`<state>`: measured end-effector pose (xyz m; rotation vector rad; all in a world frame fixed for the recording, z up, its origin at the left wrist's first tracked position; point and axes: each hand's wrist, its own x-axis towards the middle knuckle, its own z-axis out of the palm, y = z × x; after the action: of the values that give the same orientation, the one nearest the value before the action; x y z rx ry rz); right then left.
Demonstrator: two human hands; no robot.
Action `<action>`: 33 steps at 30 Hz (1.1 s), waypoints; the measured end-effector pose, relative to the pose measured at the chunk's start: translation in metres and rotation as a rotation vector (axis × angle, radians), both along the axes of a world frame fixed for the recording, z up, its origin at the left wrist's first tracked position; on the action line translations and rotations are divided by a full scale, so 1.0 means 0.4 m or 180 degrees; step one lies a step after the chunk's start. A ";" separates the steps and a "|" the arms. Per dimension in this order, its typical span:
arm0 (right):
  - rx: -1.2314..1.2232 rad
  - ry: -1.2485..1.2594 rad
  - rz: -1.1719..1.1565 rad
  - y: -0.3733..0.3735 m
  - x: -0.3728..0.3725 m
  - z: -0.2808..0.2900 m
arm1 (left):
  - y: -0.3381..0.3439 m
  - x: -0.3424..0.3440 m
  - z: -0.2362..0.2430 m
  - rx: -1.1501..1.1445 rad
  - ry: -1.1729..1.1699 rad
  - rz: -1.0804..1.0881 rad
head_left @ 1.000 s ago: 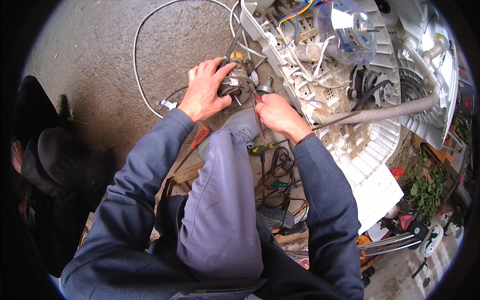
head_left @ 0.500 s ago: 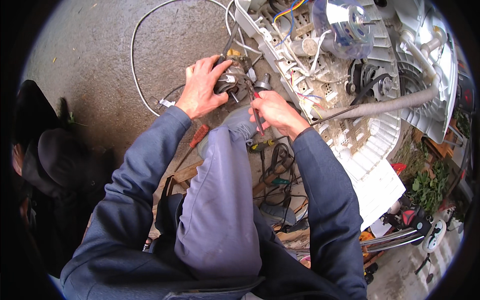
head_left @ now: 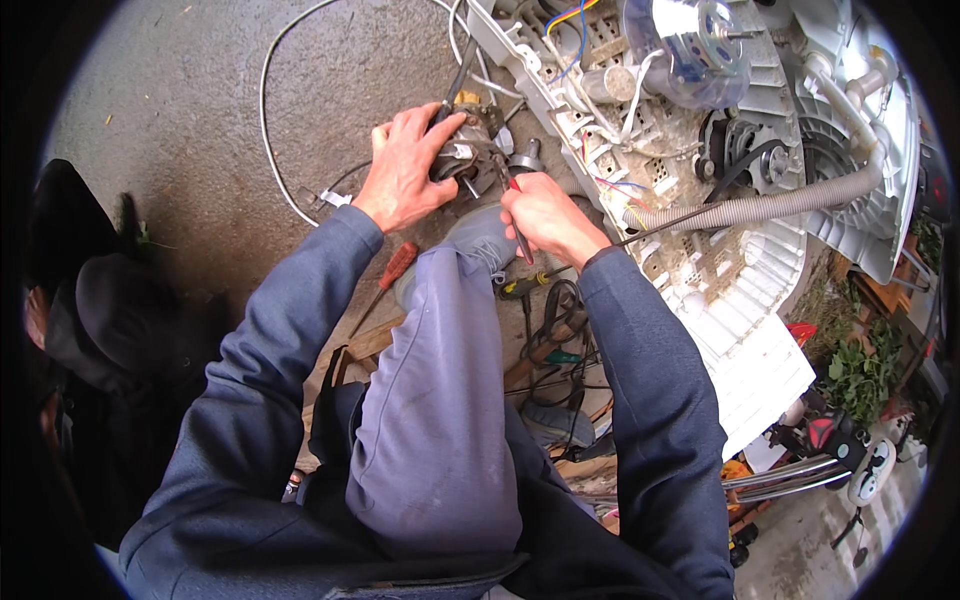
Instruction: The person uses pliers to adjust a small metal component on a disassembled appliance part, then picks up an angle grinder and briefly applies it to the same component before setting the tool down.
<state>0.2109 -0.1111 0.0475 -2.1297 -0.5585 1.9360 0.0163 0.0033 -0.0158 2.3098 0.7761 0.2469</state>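
Near the top middle, my left hand [head_left: 398, 170] grips a dirty metal part [head_left: 478, 135] with a dark cable, fingers over its top and thumb at its lower side. My right hand [head_left: 545, 218] is closed on red-handled pliers [head_left: 510, 195], whose jaws reach the part; whether they grip it is too small to tell. A cylindrical metal piece [head_left: 527, 160] lies beside the part. Below my hands is my grey shoe [head_left: 470, 235]. A red screwdriver [head_left: 398, 268] lies left of my leg, and a yellow-and-black one [head_left: 520, 286] lies below my right hand.
An opened white plastic appliance [head_left: 640, 150] with wires, motor and corrugated hose fills the right. A white cable [head_left: 266, 110] loops over concrete. Tangled black cords [head_left: 565, 310] lie right of my leg. Another person [head_left: 120, 330] in dark clothing is at left; plants [head_left: 855, 370] are at right.
Both hands have shifted slightly up in the picture, along with the metal part and pliers. The view has moved a little. Both grips look the same.
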 end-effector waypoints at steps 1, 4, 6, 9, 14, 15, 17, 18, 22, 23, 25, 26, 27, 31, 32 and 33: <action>0.0002 -0.0039 0.0049 0.000 0.000 -0.006 | -0.001 0.000 -0.001 0.0066 -0.0031 0.0005; -0.0032 -0.0150 0.0213 0.003 -0.003 -0.019 | -0.002 0.000 0.003 0.0049 -0.0002 0.0004; 0.0306 -0.0398 0.0378 -0.004 -0.009 -0.036 | -0.001 0.000 0.002 0.0064 -0.0006 -0.0004; 0.0072 -0.0348 0.0435 0.008 -0.008 -0.024 | -0.003 -0.004 -0.001 0.0073 0.0001 0.0025; 0.0061 -0.0101 -0.0307 -0.012 -0.027 -0.010 | -0.006 0.007 0.012 0.0071 0.0053 0.0004; 0.0070 -0.0123 -0.0554 -0.021 -0.032 0.000 | -0.011 0.005 0.012 -0.0014 0.0079 0.0026; 0.0103 -0.0056 -0.0986 -0.028 -0.029 0.003 | -0.013 -0.001 0.008 -0.0098 0.0086 0.0046; -0.0027 0.0172 -0.0938 -0.032 -0.016 -0.009 | -0.007 -0.001 0.007 -0.0083 0.0068 0.0041; -0.0414 0.0585 -0.0710 -0.017 0.015 -0.020 | -0.005 -0.003 0.007 -0.0089 0.0039 0.0044; -0.0432 0.0604 -0.0675 -0.015 0.020 -0.017 | -0.006 -0.005 0.006 -0.0106 0.0035 0.0032; -0.0460 0.0583 -0.0727 -0.013 0.013 -0.017 | -0.006 -0.004 0.007 -0.0131 0.0041 0.0015; -0.0449 0.0565 -0.0690 -0.010 0.013 -0.021 | -0.004 -0.002 0.008 -0.0109 0.0043 0.0024; -0.0450 0.0542 -0.0655 -0.011 0.013 -0.024 | -0.005 0.002 0.009 -0.0099 0.0042 0.0032; -0.0425 0.0367 -0.0603 -0.013 0.001 -0.031 | -0.008 0.002 0.005 -0.0079 0.0067 0.0026; -0.0409 0.0306 -0.0601 -0.014 -0.002 -0.030 | -0.009 0.001 0.003 -0.0071 0.0061 0.0025; -0.0391 0.0246 -0.0599 -0.013 -0.005 -0.027 | -0.009 0.001 0.003 -0.0073 0.0056 0.0024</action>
<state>0.2091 -0.1162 0.0367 -2.0825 -0.2211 1.9822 0.0165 -0.0001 -0.0147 2.2908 0.7926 0.2201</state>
